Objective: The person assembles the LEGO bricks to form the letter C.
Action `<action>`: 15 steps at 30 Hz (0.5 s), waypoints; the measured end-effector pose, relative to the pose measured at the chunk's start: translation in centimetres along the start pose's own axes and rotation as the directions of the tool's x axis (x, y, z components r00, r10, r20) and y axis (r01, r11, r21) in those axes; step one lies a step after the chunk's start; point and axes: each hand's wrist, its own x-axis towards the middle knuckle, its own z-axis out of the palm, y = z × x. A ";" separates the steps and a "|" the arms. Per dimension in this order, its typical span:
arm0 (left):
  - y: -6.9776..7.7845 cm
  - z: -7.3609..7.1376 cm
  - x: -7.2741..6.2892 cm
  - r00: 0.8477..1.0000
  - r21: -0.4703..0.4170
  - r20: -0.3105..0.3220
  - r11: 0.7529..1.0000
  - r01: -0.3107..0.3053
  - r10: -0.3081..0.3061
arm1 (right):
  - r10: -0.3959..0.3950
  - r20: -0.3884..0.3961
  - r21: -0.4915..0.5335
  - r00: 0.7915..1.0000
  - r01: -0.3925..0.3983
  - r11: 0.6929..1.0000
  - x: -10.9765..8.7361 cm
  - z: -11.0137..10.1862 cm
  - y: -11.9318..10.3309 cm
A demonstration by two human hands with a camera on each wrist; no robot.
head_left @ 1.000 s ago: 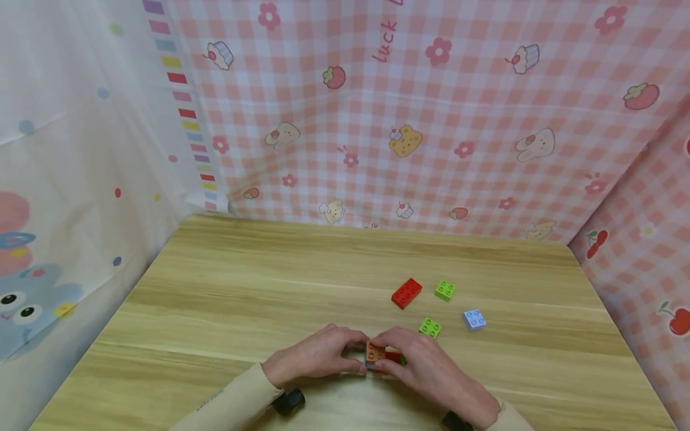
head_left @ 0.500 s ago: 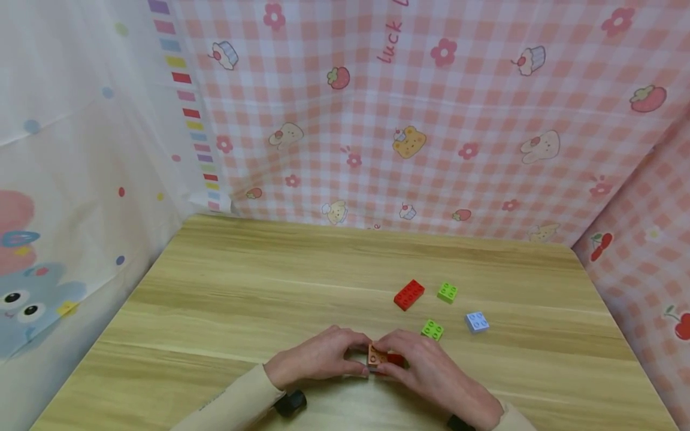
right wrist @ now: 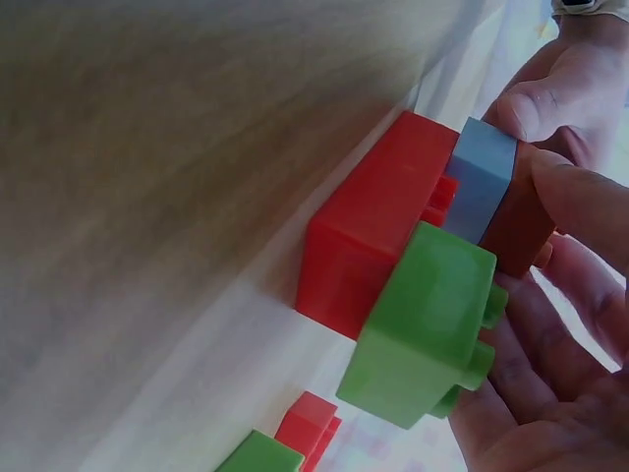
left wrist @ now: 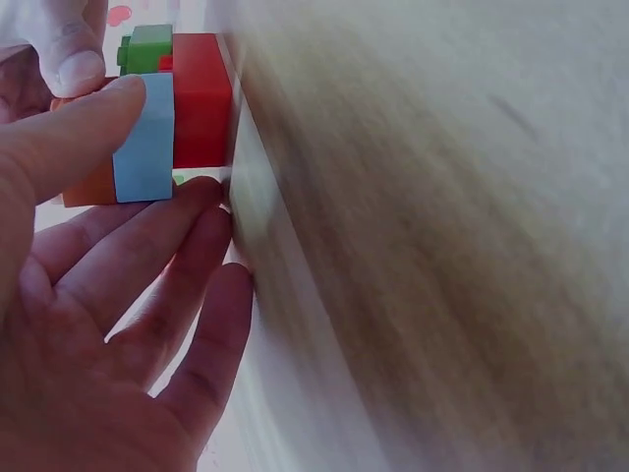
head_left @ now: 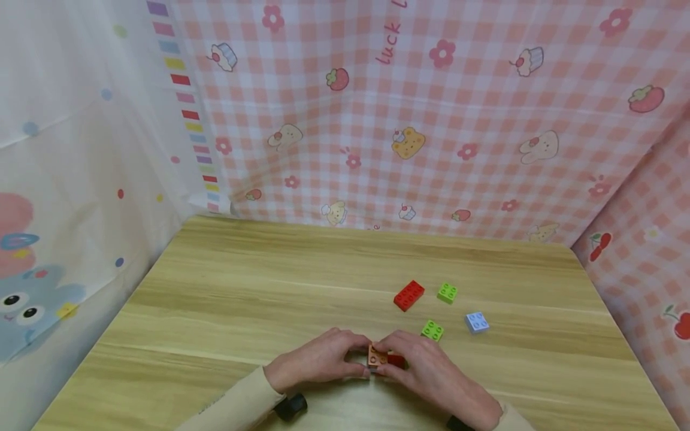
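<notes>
A small toy-brick stack stands on the wooden table between both hands. Its base is a long red brick [right wrist: 373,216]. On the base sit a light blue brick [left wrist: 144,138] at the left end and a green brick [right wrist: 423,305] at the right end, mostly hidden by the right hand in the head view. An orange brick [head_left: 377,357] tops the light blue one. My left hand [head_left: 318,356] pinches the light blue brick between thumb and fingers. From the other side, my right hand [head_left: 431,365] pinches the orange brick by its sides.
Beyond the right hand lie loose bricks: a red one [head_left: 409,295], a far green one [head_left: 447,293], a nearer green one [head_left: 432,330] and a pale blue one [head_left: 477,322]. Patterned curtains [head_left: 366,120] hang behind the wooden table [head_left: 242,287] and at its sides.
</notes>
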 end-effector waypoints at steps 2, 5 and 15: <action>0.1 0.1 0.0 1.000 0.006 -0.005 1.000 -0.002 0.002 | 0.018 0.004 0.006 1.000 -0.018 1.000 -0.1 0.1 0.0; 0.2 0.1 -0.1 1.000 0.014 -0.007 1.000 -0.002 0.002 | 0.072 0.032 0.014 0.997 -0.072 0.997 -0.2 0.0 -0.1; 0.4 0.1 -0.3 1.000 0.037 0.003 0.999 0.024 -0.024 | 0.227 0.010 0.005 0.974 -0.227 0.974 -1.1 -1.8 -0.6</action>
